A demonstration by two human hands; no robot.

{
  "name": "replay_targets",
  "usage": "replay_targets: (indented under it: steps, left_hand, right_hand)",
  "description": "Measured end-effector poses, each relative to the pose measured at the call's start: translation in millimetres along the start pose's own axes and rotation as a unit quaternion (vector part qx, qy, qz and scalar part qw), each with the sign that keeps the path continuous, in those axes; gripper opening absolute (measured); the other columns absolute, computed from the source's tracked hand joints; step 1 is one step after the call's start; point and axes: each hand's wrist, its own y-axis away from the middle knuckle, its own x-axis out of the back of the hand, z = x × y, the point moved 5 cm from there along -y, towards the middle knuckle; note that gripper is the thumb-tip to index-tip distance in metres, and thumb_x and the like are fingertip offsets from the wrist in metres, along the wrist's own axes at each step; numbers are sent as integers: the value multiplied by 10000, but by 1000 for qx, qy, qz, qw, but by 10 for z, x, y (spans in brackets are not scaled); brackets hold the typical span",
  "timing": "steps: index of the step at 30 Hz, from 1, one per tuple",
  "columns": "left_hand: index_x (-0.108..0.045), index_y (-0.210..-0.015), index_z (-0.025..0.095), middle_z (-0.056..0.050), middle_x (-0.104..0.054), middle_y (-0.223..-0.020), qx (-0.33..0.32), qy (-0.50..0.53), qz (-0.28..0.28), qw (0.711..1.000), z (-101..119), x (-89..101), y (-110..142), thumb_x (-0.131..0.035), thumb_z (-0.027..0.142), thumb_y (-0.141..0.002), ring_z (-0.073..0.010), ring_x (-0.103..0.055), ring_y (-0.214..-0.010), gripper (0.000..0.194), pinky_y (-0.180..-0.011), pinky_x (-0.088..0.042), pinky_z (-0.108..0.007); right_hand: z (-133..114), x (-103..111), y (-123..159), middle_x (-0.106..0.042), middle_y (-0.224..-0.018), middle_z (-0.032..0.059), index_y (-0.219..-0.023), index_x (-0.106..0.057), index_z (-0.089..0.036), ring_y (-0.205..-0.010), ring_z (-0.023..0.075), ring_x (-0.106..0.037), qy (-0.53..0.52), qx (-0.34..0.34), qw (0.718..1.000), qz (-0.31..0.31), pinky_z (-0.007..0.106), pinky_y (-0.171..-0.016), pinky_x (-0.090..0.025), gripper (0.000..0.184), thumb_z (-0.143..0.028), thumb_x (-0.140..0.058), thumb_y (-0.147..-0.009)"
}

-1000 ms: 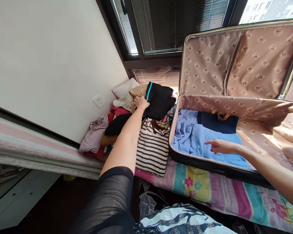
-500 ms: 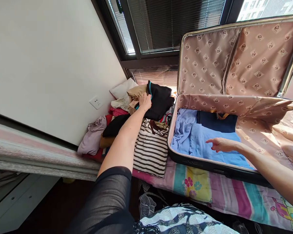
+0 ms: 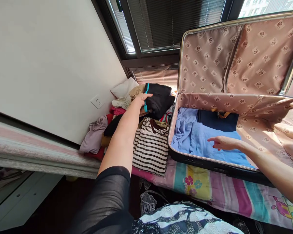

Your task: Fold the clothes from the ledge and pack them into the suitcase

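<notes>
Atop the clothes heap to the left of the open suitcase (image 3: 197, 161), your left hand (image 3: 142, 98) is at the turquoise-trimmed edge of a black garment (image 3: 161, 96). One digit with a red nail lies across the black cloth; the remaining fingers are largely hidden, so you cannot tell whether they pinch the fabric. The black garment lies at the window end of the heap, near the suitcase's left wall, its turquoise trim at your fingers.

Your right hand (image 3: 221, 143) is above a light-blue garment (image 3: 205, 139) inside the suitcase: index finger extended leftward, the others loosely curled. Contact with the cloth cannot be determined.

Suitcase contents: the light-blue garment is spread across the near left part; a navy item (image 3: 217, 122) lies behind it, with a tan strap (image 3: 222, 114) on its far edge. The lid (image 3: 234, 61) stands raised, its pink lining patterned.

Heap: a striped shirt (image 3: 151, 149) lies in front of the black garment, just beside the suitcase; a lilac garment (image 3: 95, 135) lies at the left end, by the wall. A white pillow (image 3: 125, 87) sits at the back corner. Beneath the suitcase, you see a multicoloured bedspread (image 3: 200, 183).
</notes>
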Motion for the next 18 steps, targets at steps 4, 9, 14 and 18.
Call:
replay_targets:
  steps: [4,9,14,18]
  left_hand:
    - [-777,-1290,189,-99,-825,-1097,-53,155,-34,986,352,63,138,-790,273,-896,-372,-725,-1262,403,-1051,-610,-521]
    - [-703,-1346,138,-96,-806,-1160,-115,257,-37,959,981,99,541,-657,319,-1028,-309,-714,-1301,369,-1133,-584,-463]
    - [-729,-1211,112,-85,-796,-1147,-98,337,-159,923,1577,-188,1289,-428,365,-1152,-302,-707,-1319,397,-1121,-593,-499]
    - [-721,-1215,105,-63,-796,-1160,-98,382,-245,886,1868,-546,1781,-376,368,-1169,-316,-708,-1315,437,-1116,-586,-564]
  right_hand:
    - [-88,122,85,-773,-995,119,-1542,-618,-157,-907,263,-776,-105,33,994,23,330,-794,-620,733,-488,-654,-890]
    - [-581,459,208,-763,-1190,175,-1490,-600,-164,-1056,280,-772,-370,107,921,53,413,-966,-644,808,-669,-764,-882]
    - [-1464,864,114,-769,-1174,154,-1371,-577,-185,-1115,279,-767,-556,199,805,49,500,-1043,-622,752,-793,-642,-934]
    - [-2011,1327,288,-779,-1124,131,-1399,-584,-195,-1210,291,-731,-610,291,730,104,523,-1045,-618,817,-877,-470,-964]
